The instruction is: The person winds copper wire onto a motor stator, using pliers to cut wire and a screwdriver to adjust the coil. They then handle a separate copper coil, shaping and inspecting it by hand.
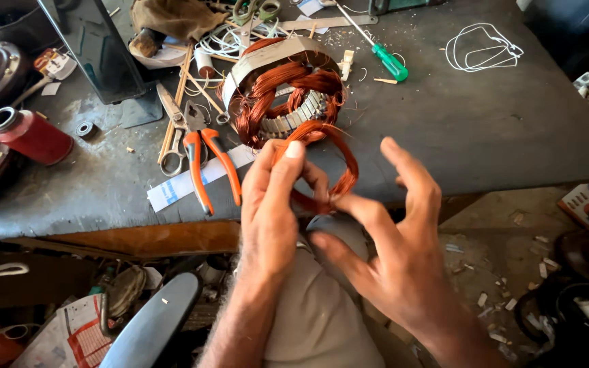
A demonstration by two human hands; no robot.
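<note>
A motor stator (284,85) with copper windings stands on the dark workbench (485,123). A loop of copper wire coil (339,153) hangs out from it toward me. My left hand (274,204) grips the near side of that coil, fingers wrapped round it. My right hand (393,238) pinches the coil's lower edge between thumb and forefinger, the other fingers spread. Both hands are at the bench's front edge, above my knee.
Orange-handled pliers (202,160) and scissors (172,136) lie left of the stator. A red spool (32,136) sits far left, a green-handled screwdriver (383,58) behind, a white wire loop (482,48) at the right. Debris covers the floor.
</note>
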